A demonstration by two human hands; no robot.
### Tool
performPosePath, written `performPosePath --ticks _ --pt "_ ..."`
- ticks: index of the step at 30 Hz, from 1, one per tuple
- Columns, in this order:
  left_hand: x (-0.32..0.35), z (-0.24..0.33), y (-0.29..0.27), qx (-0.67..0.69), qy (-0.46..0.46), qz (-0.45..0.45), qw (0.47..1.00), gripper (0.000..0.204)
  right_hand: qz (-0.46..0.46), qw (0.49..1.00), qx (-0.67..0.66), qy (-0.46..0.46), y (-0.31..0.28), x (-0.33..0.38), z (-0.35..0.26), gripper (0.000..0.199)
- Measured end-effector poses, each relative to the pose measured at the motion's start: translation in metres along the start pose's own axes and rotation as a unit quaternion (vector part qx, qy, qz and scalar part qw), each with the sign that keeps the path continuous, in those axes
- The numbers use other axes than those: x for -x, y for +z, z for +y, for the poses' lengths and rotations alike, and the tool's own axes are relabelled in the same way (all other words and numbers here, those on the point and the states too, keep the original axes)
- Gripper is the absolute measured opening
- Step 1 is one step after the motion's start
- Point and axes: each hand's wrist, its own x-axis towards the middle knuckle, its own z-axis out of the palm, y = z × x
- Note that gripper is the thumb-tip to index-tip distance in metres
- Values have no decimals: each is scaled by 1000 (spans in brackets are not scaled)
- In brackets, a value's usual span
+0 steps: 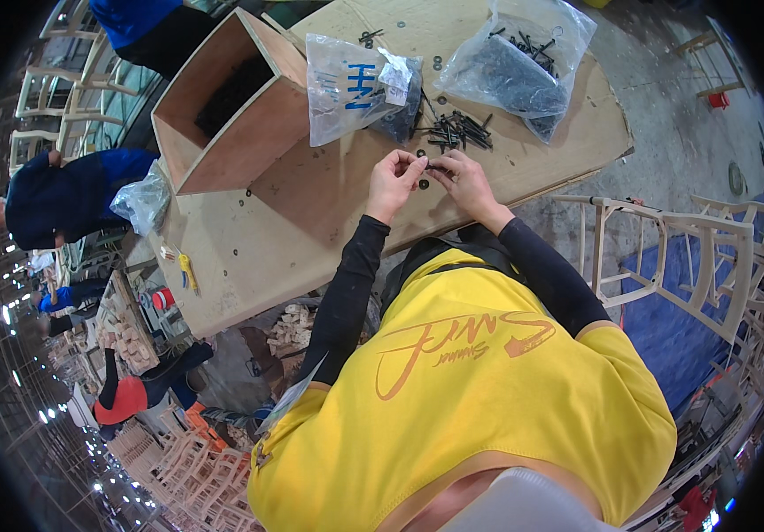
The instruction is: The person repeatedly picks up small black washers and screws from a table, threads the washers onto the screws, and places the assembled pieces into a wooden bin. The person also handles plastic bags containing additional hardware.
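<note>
Over the near side of the table, my left hand (pixel 391 184) and my right hand (pixel 468 184) meet with thumbs and fingers pinched together. Between the fingertips is a small dark bolt (pixel 432 167), partly hidden by the fingers. Whether a washer is on it is too small to tell. One black washer (pixel 424 184) shows just below the fingertips. Just beyond my hands lies a loose pile of black bolts (pixel 460 131). A clear plastic bag (pixel 338 93) with blue marking stands behind the pile, and another bag (pixel 510 75) of dark hardware lies to its right.
An open plywood box (pixel 253 151) with dark contents stands at the left on the wooden table (pixel 293 257). Yellow-handled pliers (pixel 188 273) lie near the table's left end. Wooden chair frames (pixel 666 239) stand on the right. Other people (pixel 72 195) are at the left.
</note>
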Motion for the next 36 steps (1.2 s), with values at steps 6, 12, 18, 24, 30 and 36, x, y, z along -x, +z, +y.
performPosePath --ticks 6,12,18,24,30,36 --pt "2 -1 -3 1 0 -15 1000 19 -8 1000 -16 2 -2 -1 -4 17" --pt "6 2 1 -20 88 38 995 16 -12 1000 -24 5 -3 -1 -4 17" --pt "15 11 1 -134 125 15 983 15 -21 1000 -22 0 -2 2 0 19" --pt "19 33 -14 -252 196 30 947 17 -45 994 -97 31 -7 2 -12 27" --pt "3 138 -82 -204 400 326 832 16 -29 980 195 -6 -11 3 25 27" --pt "0 138 -110 -66 330 338 879 15 -50 979 197 0 -14 -5 35 22"
